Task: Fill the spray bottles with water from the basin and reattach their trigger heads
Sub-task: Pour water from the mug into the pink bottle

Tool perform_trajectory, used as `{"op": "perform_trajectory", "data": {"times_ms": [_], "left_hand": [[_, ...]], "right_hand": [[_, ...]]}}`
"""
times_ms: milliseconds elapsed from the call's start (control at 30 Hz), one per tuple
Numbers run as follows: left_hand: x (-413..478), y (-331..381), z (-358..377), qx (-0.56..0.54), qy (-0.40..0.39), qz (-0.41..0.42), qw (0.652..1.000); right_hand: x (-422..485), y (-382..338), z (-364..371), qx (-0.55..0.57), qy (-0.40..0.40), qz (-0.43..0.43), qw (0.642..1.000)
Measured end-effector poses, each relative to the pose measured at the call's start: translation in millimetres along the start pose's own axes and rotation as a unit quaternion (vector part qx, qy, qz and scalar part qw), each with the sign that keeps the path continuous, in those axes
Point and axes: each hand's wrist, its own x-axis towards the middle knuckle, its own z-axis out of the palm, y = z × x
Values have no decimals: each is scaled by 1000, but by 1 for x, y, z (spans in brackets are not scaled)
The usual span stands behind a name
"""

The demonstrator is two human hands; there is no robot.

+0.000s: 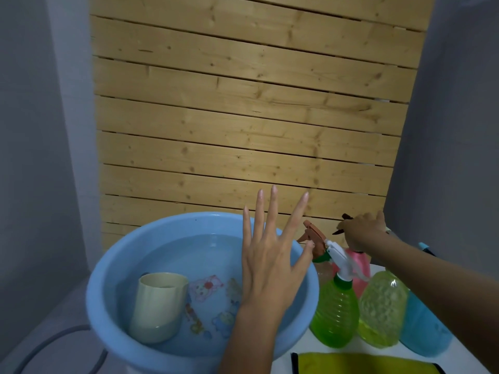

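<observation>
Head view: left hand (266, 261) fingers splayed above the basin (108, 265); right hand (363, 232) seemingly grips a trigger head (344, 217).

Glossy plastic basin (108, 265), translucent ribbed plastic green bottle (334, 314), knotty matt wood slats (243, 103)

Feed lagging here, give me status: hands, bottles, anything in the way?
Left hand open, spread above round blue plastic basin. Right hand reaching over pink spray bottle, grip unclear. Cream plastic cup sits in water. Path clear.
</observation>
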Motion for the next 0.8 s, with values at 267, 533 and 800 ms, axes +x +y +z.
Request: {"op": "perform_trajectory", "data": {"times_ms": [267, 533, 800], "left_hand": [[-3, -4, 3, 10, -12, -18, 1000], [0, -9, -2, 6, -6, -34, 999], [11, -16, -13, 34, -13, -44, 998]], "right_hand": [[-6, 6, 3, 45, 83, -44, 995], [-21, 11, -16, 80, 240, -32, 967], [-42, 3, -61, 202, 369, -64, 905]]}}
